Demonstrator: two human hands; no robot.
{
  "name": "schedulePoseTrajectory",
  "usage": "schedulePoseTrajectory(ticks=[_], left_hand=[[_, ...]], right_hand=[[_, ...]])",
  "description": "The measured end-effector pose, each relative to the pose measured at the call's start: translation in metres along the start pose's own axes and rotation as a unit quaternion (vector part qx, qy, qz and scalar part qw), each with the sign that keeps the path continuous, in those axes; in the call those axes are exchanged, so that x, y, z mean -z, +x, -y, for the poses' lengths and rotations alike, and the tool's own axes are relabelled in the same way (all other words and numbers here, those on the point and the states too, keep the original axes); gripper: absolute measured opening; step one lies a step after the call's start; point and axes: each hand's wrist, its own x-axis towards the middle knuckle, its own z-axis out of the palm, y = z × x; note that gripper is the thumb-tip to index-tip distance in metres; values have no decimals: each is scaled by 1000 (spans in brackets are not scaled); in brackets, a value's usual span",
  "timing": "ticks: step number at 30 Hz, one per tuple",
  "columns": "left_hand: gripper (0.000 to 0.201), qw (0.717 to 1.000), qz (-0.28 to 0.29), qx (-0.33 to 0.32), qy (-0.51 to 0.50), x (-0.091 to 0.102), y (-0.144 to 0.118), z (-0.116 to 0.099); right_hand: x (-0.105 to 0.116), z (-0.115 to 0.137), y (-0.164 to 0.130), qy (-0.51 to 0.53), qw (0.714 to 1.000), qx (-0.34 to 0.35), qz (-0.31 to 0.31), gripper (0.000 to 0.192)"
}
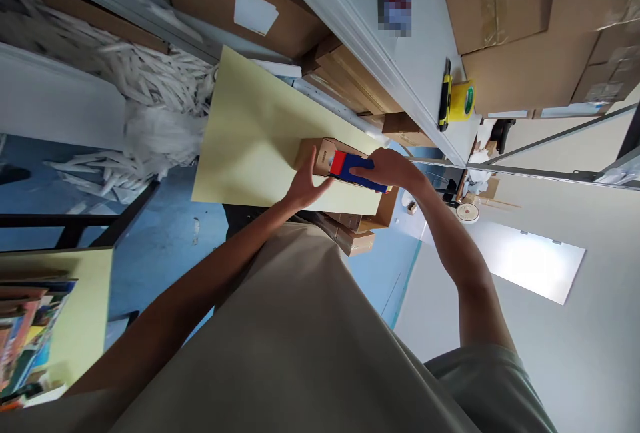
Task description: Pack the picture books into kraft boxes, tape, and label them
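Two bare hands meet over a pale yellow board [250,133], a flat, matte sheet with straight edges that lies under and beyond them. Past the board, a grey shelf [415,59] runs across the view with a yellow-and-black knife [445,96] and a yellow tape roll [463,101] on it, well apart from the hands. Brown cardboard cartons [505,33] stand stacked beyond the shelf, and a heap of white shredded paper [150,99] lies off to the left hand's side above a blue floor [165,239].

The small cardboard box [323,156] sits on the board between the hands — plain brown, sharp-cornered, with a little printing on one face. The left hand [306,185] rests open-fingered against its near side. The right hand [395,169] is wrapped around a blue and red pack [353,171], glossy and rectangular, held right at the box. More brown boxes [357,233] sit just below the hands.
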Motion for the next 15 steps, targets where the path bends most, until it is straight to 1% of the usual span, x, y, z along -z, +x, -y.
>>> schedulePoseTrajectory(ticks=[1,2,3,6,9,12,13,15], left_hand=[[102,999,26,-5,26,-4,-3,-6],[108,998,41,-2,49,-7,-5,-11],[108,997,48,3,67,-10,-6,-16],[94,995,50,11,91,-15,-4,-25],[83,994,30,24,103,-15,1,-25],[75,991,-18,55,121,-13,10,-19],[74,990,-26,54,131,-12,14,-18],[76,987,-13,24,155,-10,22,-17]], right_hand=[[-1,0,0,2,1000,0,-2,68],[-1,0,0,4,1000,1,-4,69],[0,0,0,4,1000,1,-6,70],[2,2,-2,9,1000,3,-7,69],[4,7,-4,30,1000,8,-2,69],[2,12,-7,31,999,9,-8,67],[2,14,-7,26,1000,9,-13,66],[1,16,-9,19,1000,8,-17,64]])
